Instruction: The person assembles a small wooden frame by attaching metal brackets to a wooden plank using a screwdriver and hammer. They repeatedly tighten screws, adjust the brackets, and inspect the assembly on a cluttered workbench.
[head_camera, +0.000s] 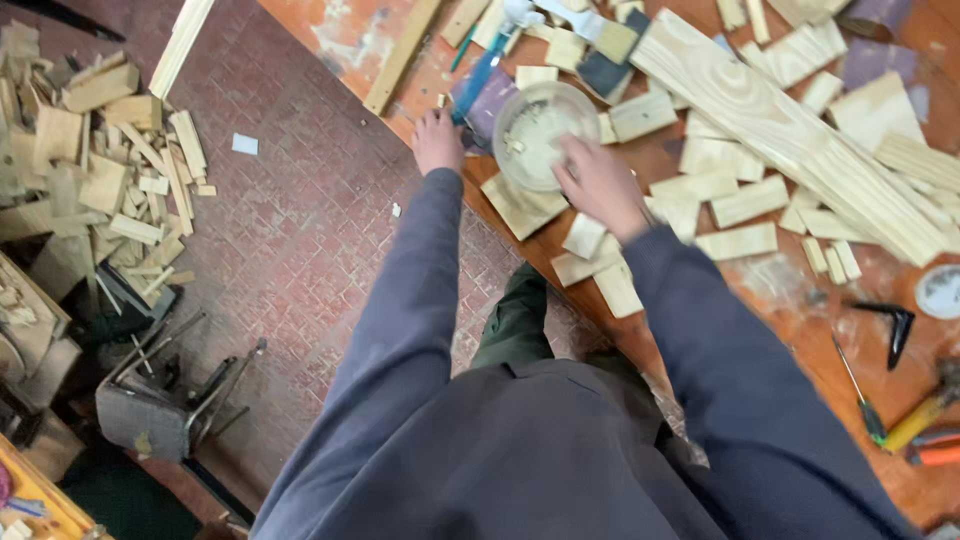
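Seen from the head camera, the person leans over an orange workbench (800, 310) that runs across the upper right of the frame. The right hand (600, 185), blurred, sits just below centre top with its fingers curled over the near rim of a clear round plastic tub (540, 130) that holds pale scraps. The left hand (437, 140) rests at the bench edge just left of the tub, fingers folded together; whether it grips anything I cannot tell. Small pine blocks (740, 200) lie all round the tub, a long plank (790, 130) slants to its right, and offcuts (100, 160) heap the brick floor at upper left.
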